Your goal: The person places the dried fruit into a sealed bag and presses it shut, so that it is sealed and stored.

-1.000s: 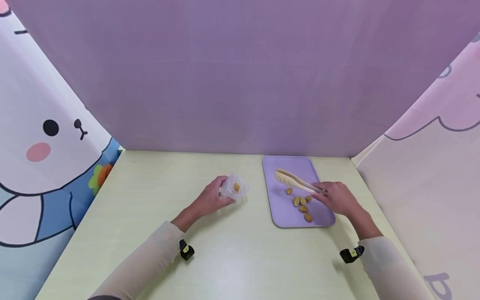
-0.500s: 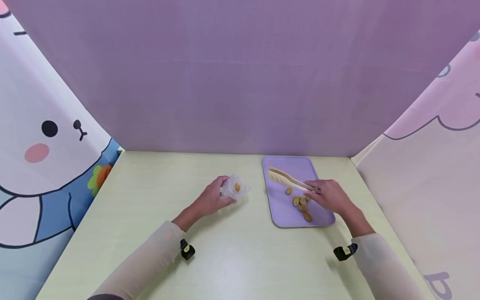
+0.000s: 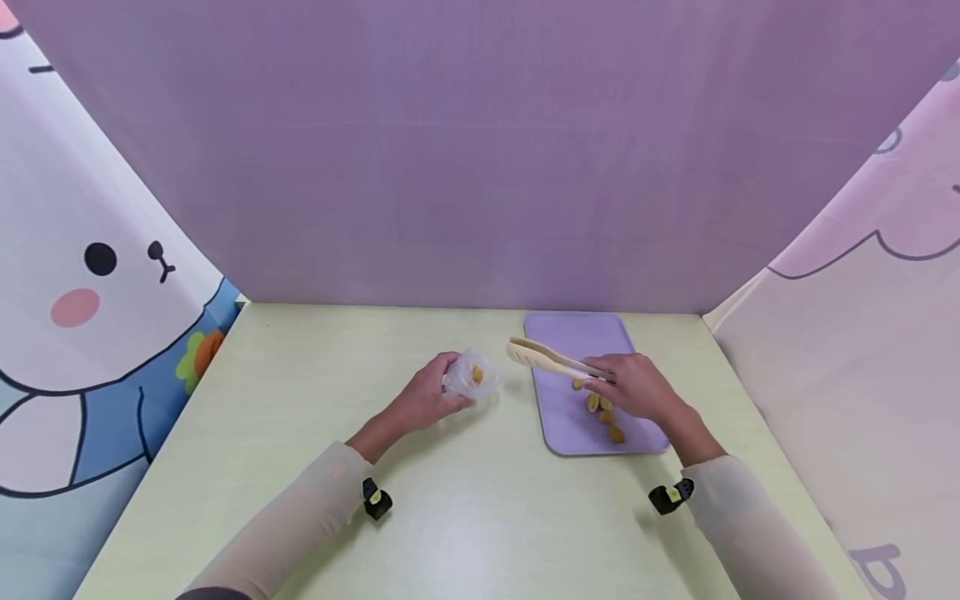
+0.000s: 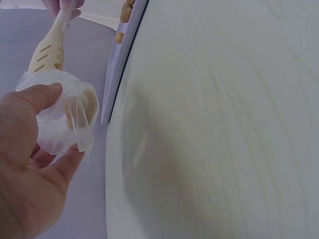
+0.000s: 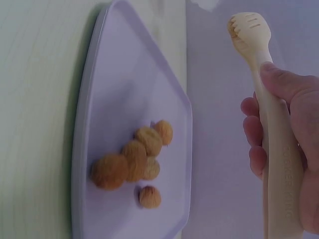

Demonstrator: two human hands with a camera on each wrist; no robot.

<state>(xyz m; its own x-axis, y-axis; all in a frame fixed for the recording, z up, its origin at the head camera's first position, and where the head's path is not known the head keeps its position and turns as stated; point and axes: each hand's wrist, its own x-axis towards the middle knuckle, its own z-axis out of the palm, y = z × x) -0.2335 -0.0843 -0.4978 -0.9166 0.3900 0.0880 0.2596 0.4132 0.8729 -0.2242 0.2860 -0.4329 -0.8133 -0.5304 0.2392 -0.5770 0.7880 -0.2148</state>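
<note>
In the head view my left hand (image 3: 426, 397) grips a clear plastic bag (image 3: 491, 379) above the table, thumb and fingers around it. A brown, rounded, nut-like piece (image 4: 85, 107) shows through the bag in the left wrist view. My right hand (image 3: 636, 386) holds a pair of cream tongs (image 3: 551, 360), their heads close together at the tray's left edge, pointing toward the bag. Between those heads, a bit of brown (image 5: 232, 29) shows in the right wrist view. Several similar nut-like pieces (image 5: 108, 172) lie on the purple tray (image 3: 573, 329) below the right hand.
The pale wood-look table (image 3: 450, 533) runs back to a purple backdrop (image 3: 480, 167). Printed cloth panels (image 3: 67, 350) stand along the sides. A small black wrist camera (image 3: 377, 502) sits at each sleeve.
My right hand has moved left with the tongs, carrying their heads from over the tray to beyond its left edge, nearer the bag. My left hand and the bag have hardly moved.
</note>
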